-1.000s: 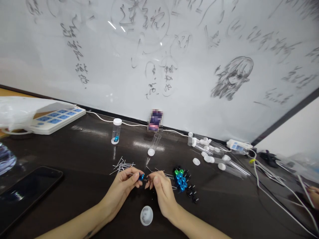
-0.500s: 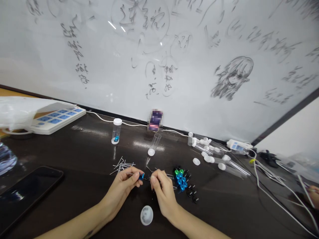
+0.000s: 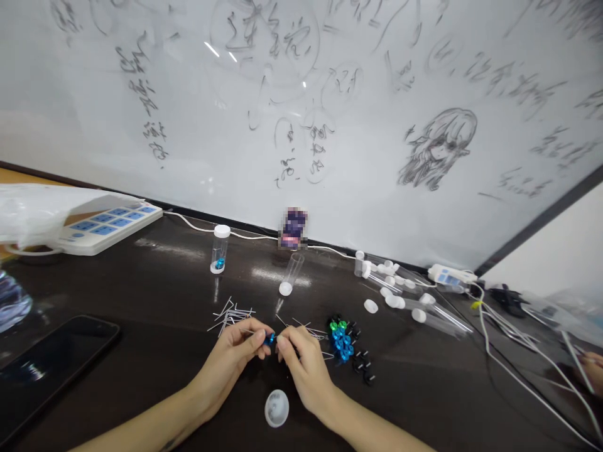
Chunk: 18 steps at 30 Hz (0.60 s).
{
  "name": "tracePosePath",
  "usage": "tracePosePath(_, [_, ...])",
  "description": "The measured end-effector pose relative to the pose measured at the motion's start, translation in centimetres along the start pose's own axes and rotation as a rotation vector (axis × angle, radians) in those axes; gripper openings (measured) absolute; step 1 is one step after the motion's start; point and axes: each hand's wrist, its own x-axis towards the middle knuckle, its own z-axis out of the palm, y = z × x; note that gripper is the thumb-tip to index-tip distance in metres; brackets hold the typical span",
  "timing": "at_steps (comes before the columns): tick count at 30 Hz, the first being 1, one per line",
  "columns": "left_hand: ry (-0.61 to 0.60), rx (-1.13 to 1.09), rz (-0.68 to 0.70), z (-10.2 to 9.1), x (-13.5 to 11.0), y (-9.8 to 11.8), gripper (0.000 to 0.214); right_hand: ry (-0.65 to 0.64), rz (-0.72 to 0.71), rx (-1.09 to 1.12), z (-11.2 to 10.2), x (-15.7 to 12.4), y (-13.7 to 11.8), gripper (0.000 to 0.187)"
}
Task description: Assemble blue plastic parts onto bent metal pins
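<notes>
Between thumb and fingers, my left hand (image 3: pixel 238 348) pinches a small blue metal piece (image 3: pixel 269 339). My right hand (image 3: pixel 304 361) has its fingertips closed right at that piece's right side; whatever they grip is hidden. Just right of my hands lie a cluster of blue and green metal pieces (image 3: pixel 342 342) and several small black screw-like parts (image 3: pixel 362 364). Thin bent metal rods like hex keys (image 3: pixel 234 315) are piled behind my left hand, with more rods (image 3: pixel 311 331) partly behind my right. A translucent round cap (image 3: pixel 276 408) lies in front, small dark bits visible in it.
A capped clear tube (image 3: pixel 220 250) holding blue pieces stands behind; another clear tube (image 3: pixel 293 273) stands nearby. Tubes and white caps (image 3: pixel 391 285) lie back right. Cables (image 3: pixel 509 339), a power strip (image 3: pixel 113 226), phone (image 3: pixel 56 370) and another person's hand (image 3: pixel 592 367) sit around.
My right hand has moved left, its fingertips coming up against the blue metal piece. The dark gap between the hands has closed. My left hand stays nearly in place.
</notes>
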Motion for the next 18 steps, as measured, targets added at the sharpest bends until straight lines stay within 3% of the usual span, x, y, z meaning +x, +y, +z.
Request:
tracePosePath(5, [-0.008,-0.016,0.021,-0.03,0.02,0.13,0.013,0.054,-0.061,0.056,0.04,0.01,0.02,0.005])
tracePosePath(9, [-0.011,-0.004,0.028,-0.03,0.10,0.19,0.013,0.096,-0.125,0.081,0.27,-0.15,0.30,0.013])
tracePosePath(13, [0.010,-0.005,0.015,0.05,0.02,0.23,0.013,0.074,-0.051,0.049,0.26,-0.27,0.30,0.005])
tracePosePath(18, [0.008,0.003,0.003,0.22,-0.10,0.32,0.012,0.020,0.004,-0.005,0.03,-0.15,0.00,0.036])
